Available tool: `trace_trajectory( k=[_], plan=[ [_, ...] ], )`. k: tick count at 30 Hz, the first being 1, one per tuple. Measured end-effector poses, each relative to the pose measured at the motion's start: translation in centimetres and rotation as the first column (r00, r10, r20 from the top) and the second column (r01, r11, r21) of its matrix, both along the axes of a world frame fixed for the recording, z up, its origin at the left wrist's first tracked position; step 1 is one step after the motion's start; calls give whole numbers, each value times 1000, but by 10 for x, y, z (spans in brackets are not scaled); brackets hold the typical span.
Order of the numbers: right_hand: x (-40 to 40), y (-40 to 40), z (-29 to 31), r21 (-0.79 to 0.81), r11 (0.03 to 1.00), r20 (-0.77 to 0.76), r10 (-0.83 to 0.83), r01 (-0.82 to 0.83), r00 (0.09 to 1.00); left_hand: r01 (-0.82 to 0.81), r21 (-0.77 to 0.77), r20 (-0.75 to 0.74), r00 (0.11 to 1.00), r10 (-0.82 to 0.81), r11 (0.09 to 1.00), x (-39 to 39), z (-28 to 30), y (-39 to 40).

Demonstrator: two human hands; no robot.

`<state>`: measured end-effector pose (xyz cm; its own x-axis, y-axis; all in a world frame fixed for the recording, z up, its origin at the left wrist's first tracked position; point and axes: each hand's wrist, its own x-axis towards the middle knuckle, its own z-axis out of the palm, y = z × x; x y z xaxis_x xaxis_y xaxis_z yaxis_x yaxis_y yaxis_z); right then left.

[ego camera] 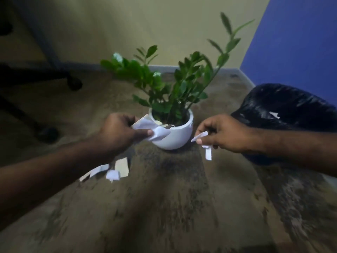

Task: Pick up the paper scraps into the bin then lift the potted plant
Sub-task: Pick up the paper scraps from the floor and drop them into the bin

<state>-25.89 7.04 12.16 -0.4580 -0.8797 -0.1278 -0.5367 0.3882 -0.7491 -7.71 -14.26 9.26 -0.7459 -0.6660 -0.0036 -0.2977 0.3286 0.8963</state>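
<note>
A green potted plant in a round white pot stands on the brown floor in the middle of the view. My left hand grips a bunch of white paper scraps just left of the pot. My right hand pinches thin paper strips to the right of the pot. Several more scraps lie on the floor below my left forearm. A bin lined with a black bag sits at the right, with a white scrap inside.
An office chair base with black castors stands at the left. A beige wall runs behind the plant and a blue wall rises behind the bin. The worn floor stretches toward me.
</note>
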Motion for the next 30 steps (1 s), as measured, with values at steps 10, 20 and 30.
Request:
trace_trajectory(
  k=[10, 20, 30],
  plan=[
    [-92, 85, 23, -365, 779, 65, -524, 509, 849, 136, 77, -140, 982, -124, 988, -123, 46, 95],
    [-154, 130, 19, -378, 509, 12, -832, 773, 554, 167, 141, -251, 960, -127, 976, -187, 59, 142],
    [-184, 175, 11, -305, 289, 73, -943, 907, 325, 342, 465, -353, 917, -183, 817, -288, 57, 248]
  ],
)
